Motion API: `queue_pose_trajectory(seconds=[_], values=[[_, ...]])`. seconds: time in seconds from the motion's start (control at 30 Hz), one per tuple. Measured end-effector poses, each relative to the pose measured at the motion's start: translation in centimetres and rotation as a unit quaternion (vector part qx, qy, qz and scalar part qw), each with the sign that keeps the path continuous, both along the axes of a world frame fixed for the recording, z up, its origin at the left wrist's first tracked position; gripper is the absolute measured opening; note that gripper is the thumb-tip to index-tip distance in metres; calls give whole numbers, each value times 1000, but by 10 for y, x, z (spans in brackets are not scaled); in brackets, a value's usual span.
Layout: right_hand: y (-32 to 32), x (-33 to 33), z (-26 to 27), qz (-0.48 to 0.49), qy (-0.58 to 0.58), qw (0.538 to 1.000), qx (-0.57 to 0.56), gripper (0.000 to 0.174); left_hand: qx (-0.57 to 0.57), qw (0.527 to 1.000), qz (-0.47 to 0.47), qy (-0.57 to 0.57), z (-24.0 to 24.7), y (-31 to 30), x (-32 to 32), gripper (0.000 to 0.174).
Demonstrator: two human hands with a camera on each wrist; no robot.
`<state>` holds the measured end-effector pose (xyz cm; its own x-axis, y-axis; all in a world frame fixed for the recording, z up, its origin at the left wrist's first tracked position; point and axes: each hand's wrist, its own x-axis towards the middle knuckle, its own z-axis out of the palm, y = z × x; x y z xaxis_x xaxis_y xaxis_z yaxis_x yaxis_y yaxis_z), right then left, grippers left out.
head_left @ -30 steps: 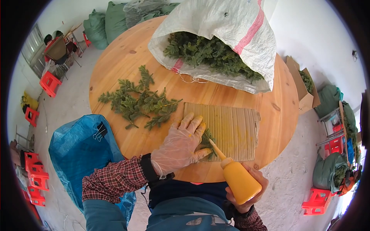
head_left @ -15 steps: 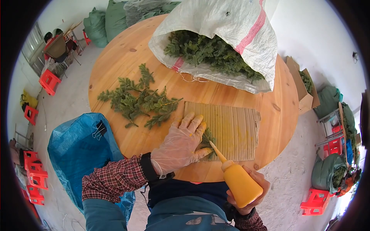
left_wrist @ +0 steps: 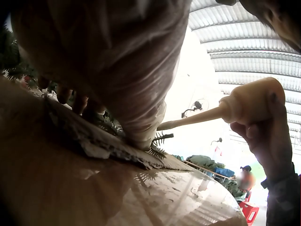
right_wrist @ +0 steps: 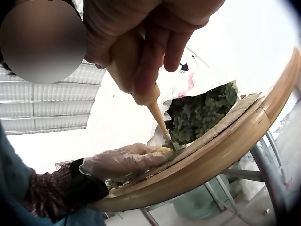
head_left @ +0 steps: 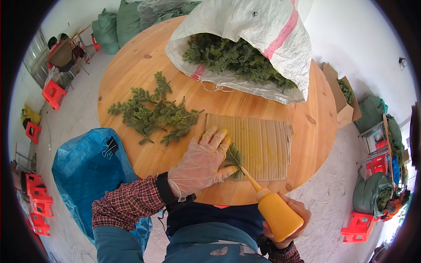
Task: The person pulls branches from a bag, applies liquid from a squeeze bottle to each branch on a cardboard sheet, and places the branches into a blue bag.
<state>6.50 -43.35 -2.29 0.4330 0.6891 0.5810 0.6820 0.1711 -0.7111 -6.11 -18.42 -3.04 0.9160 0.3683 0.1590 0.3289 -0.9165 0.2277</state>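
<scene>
In the head view, your flat left hand [head_left: 199,163] presses the sprig [head_left: 233,153] at the cardboard's [head_left: 265,142] near left; your right hand [head_left: 303,212] grips the bottle [head_left: 279,215]. Left wrist: a nozzle [left_wrist: 197,117] slip could smear your glove [left_wrist: 141,101]. Right wrist: oversqueezing could flood the sprig.

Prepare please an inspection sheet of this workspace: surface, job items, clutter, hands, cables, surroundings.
Surface: round wooden table; ribbed brown cardboard on it.
Job items: yellow plastic squeeze bottle, nozzle at small green needle sprig.
Clutter: loose green branches; white woven sack with greenery.
Hands: clear-gloved left hand presses sprig; bare right hand grips bottle.
Cables: thin dark cord below left wrist.
Surroundings: red plastic stools, green sacks, blue plastic bag.
</scene>
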Motion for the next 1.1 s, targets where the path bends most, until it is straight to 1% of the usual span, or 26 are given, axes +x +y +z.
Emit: queue_pose_trajectory(seconds=[0.27,0.33,0.37,0.4,0.5,0.63,0.77,0.93,1.07,1.1], values=[[-10,1,1,-18,-8,1000,-22,84,8,1000,4,9,1,0,1,75],[-9,-1,-2,-59,-19,998,-3,77,8,1000,2,5,1,0,0,75],[-9,-1,-3,-80,-25,996,6,76,8,1000,1,3,1,0,0,74],[-10,0,-3,-81,-25,996,6,76,8,1000,0,3,1,-1,1,74],[-11,3,1,3,8,1000,6,84,11,1000,0,-7,0,-1,0,74],[-8,0,2,21,30,999,32,85,15,1000,3,1,0,-1,0,74],[-7,2,1,0,-5,1000,-12,85,15,1000,6,2,0,-1,1,75],[-12,3,2,6,-8,1000,-20,86,15,1000,5,10,0,-1,1,75],[-15,2,1,15,14,1000,-3,85,12,1000,5,8,-1,-1,0,75],[-14,0,2,-16,4,1000,-2,80,9,1000,4,8,0,-1,0,75]])
